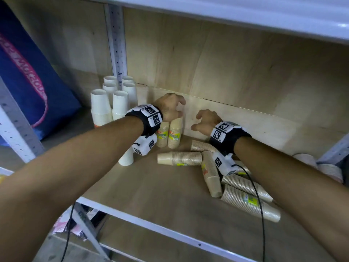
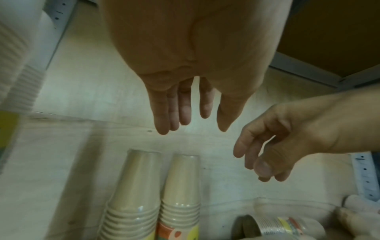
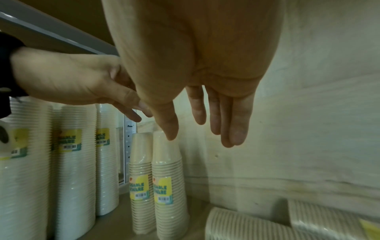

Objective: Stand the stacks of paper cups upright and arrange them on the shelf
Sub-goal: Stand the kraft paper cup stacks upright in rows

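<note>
Above the two upright brown stacks (image 1: pixel 171 132) at the back of the shelf (image 1: pixel 143 186), my left hand (image 1: pixel 169 108) hangs with its fingers (image 2: pixel 164 112) relaxed and spread, holding nothing; from the head view the hand hides the stack tops, so I cannot be sure a fingertip is not brushing one. My right hand (image 1: pixel 206 121) floats just beside it, clear of the wall, its fingers (image 3: pixel 236 123) loosely extended and empty too.

Those two stacks stand side by side, touching, tight against the back wall (image 1: pixel 226 72), which I judge is deliberate: the wall props them and leaves the front of the shelf free. To their left the white stacks (image 1: pixel 111 99) are already upright in rows by the metal post (image 1: pixel 117 44), with one more white stack (image 1: pixel 126 157) standing nearer the front, under my left wrist.

Below and to the right of my right wrist lie the fallen brown stacks (image 1: pixel 217 174), several of them crossing and leaning on each other, one reaching close to the shelf's front edge (image 1: pixel 151 225). I take these to be the remaining work.

Open board runs along the wall to the right of the standing pair, room enough, I reckon, for the next stacks. The shelf above (image 1: pixel 245 14) hangs low, so lifting wants care.
</note>
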